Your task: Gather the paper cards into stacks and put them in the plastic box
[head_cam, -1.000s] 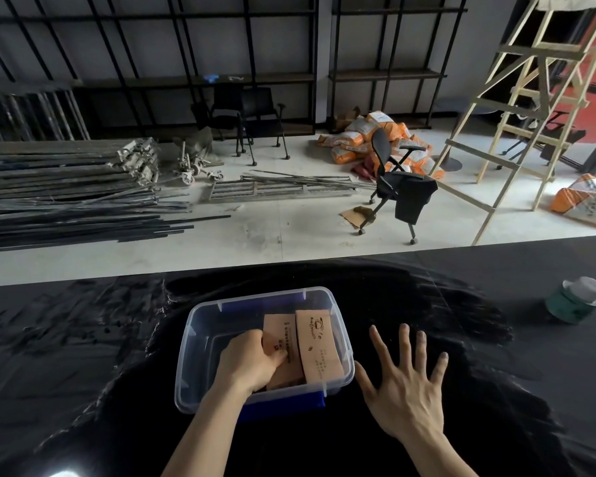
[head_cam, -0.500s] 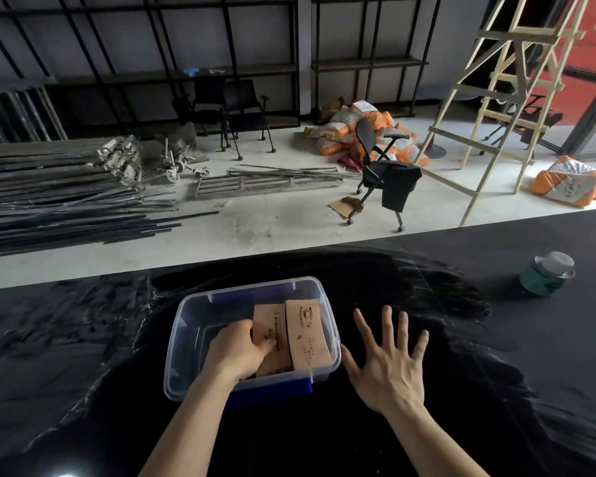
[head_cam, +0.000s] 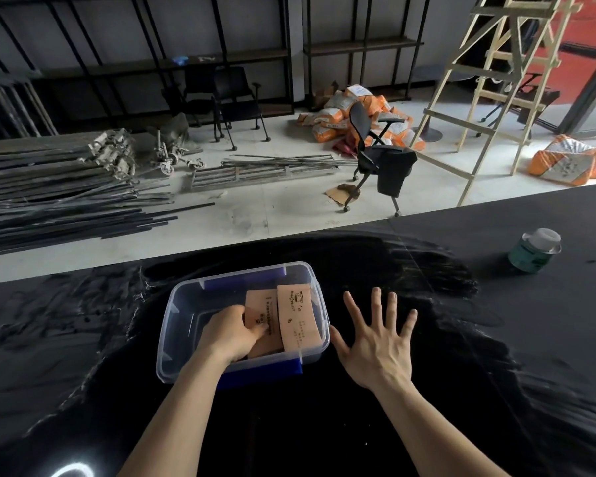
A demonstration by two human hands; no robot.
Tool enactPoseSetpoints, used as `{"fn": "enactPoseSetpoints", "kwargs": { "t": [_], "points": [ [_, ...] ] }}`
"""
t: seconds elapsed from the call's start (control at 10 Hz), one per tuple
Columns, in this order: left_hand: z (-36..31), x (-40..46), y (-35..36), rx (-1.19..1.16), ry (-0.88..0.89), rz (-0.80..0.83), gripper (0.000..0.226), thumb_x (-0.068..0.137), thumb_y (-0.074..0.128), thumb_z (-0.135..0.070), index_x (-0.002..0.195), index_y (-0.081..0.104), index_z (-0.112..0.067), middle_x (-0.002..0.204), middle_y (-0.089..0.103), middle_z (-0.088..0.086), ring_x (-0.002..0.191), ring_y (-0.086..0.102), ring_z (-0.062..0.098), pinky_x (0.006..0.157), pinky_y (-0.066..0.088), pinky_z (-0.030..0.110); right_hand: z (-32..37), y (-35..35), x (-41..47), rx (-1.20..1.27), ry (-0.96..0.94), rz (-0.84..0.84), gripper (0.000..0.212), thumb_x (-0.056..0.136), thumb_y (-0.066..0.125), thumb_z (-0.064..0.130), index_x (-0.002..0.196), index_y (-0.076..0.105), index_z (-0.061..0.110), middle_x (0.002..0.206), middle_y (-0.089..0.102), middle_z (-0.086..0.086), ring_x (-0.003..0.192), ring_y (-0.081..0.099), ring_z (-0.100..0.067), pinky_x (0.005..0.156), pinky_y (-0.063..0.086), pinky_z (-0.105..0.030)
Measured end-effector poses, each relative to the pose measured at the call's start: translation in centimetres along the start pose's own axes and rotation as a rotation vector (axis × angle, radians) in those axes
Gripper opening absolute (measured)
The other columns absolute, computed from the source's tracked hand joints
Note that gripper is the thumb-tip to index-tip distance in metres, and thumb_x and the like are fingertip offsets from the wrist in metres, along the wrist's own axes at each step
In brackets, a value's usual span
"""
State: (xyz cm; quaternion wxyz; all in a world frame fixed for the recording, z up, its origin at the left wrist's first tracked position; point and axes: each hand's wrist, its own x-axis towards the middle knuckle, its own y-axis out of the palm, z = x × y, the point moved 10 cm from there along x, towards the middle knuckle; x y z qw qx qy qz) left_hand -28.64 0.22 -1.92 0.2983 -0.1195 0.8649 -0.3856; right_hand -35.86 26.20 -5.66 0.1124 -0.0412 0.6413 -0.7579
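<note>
A clear plastic box [head_cam: 181,306] with blue clips sits on the black table just in front of me. Inside it lie two stacks of tan paper cards side by side: a left stack [head_cam: 260,306] and a right stack [head_cam: 298,318]. My left hand [head_cam: 229,333] reaches into the box, fingers curled around the near end of the left stack, thumb on top. My right hand [head_cam: 375,342] is just right of the box, palm down over the table, fingers spread wide and holding nothing.
A green jar with a clear lid [head_cam: 534,249] stands on the table far right. Beyond the table's far edge [head_cam: 117,268] the floor holds metal bars, an office chair [head_cam: 379,160], orange sacks and a wooden ladder [head_cam: 496,84].
The view has shifted slightly. My left hand stays on the left card stack in the box and my right hand stays spread beside it.
</note>
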Motion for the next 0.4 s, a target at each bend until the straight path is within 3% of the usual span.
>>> {"fn": "enactPoseSetpoints", "kwargs": {
  "t": [0.1, 0.2, 0.4],
  "points": [
    [-0.4, 0.0, -0.2, 0.047, 0.010, 0.017, 0.041, 0.095, 0.065, -0.041, 0.129, 0.066, -0.020, 0.126, 0.072, 0.001, 0.117, 0.066, 0.024, 0.101, 0.054, 0.042, 0.0, 0.2, 0.1, -0.010, -0.011, 0.006, 0.088, 0.086, 0.001, 0.087, 0.163, 0.001, 0.045, 0.176, -0.006, -0.013, 0.160, -0.015, -0.040, 0.125, -0.007, -0.072],
    [-1.0, -0.5, -2.1, 0.202, 0.034, -0.082, 0.050, 0.095, 0.057, -0.055, 0.131, 0.064, -0.020, 0.126, 0.072, 0.001, 0.113, 0.068, 0.023, 0.092, 0.057, 0.038, 0.0, 0.1, 0.1, 0.000, -0.011, 0.014, 0.092, 0.082, -0.006, 0.086, 0.163, 0.001, 0.045, 0.176, -0.006, -0.013, 0.160, -0.015, -0.039, 0.125, -0.008, -0.071],
    [-2.5, -4.2, -6.8, 0.258, 0.196, -0.360, 0.067, 0.091, 0.051, -0.066, 0.147, 0.047, -0.028, 0.143, 0.062, -0.003, 0.128, 0.060, 0.020, 0.099, 0.056, 0.042, -0.1, -0.5, 0.6, 0.042, 0.005, 0.104, 0.082, 0.091, 0.015, 0.082, 0.164, 0.007, 0.045, 0.177, -0.003, -0.011, 0.161, -0.012, -0.037, 0.126, -0.005, -0.069]
  ]
}}
